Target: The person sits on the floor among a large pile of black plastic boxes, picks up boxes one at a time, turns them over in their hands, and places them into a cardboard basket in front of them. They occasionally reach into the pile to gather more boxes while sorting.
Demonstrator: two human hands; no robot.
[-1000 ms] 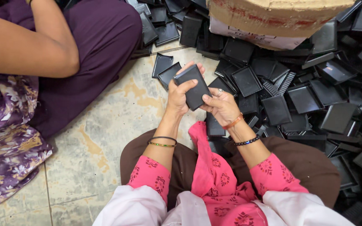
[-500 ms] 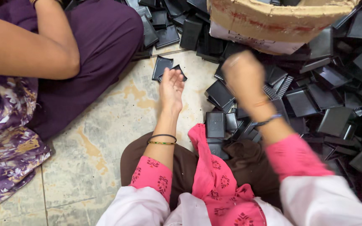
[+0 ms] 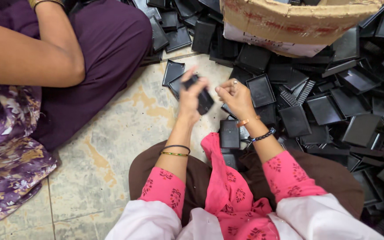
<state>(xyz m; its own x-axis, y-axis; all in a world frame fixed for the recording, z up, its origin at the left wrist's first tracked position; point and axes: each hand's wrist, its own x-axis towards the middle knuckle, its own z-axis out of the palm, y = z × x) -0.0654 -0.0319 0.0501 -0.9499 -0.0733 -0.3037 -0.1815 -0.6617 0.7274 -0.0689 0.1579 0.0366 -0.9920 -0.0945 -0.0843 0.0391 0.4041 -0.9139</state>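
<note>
My left hand [image 3: 188, 98] grips a small black plastic case [image 3: 204, 100], blurred by motion, just above the floor in front of my knees. My right hand [image 3: 235, 98] is beside it, fingers bent and close to the case's right edge; whether it touches the case I cannot tell. A big pile of black plastic cases and trays [image 3: 330, 106] spreads to the right and behind the hands. One black case [image 3: 230, 134] lies on my lap by the pink cloth.
A torn cardboard box [image 3: 290, 22] stands on the pile at the top. Another person sits at the left, with a bare arm [image 3: 27, 58] and purple clothing [image 3: 107, 58]. Beige tiled floor [image 3: 112, 146] lies between us.
My right hand has come back from its reach toward the box. My left hand has picked up a black case from the floor, and both hands meet again in front of me.
</note>
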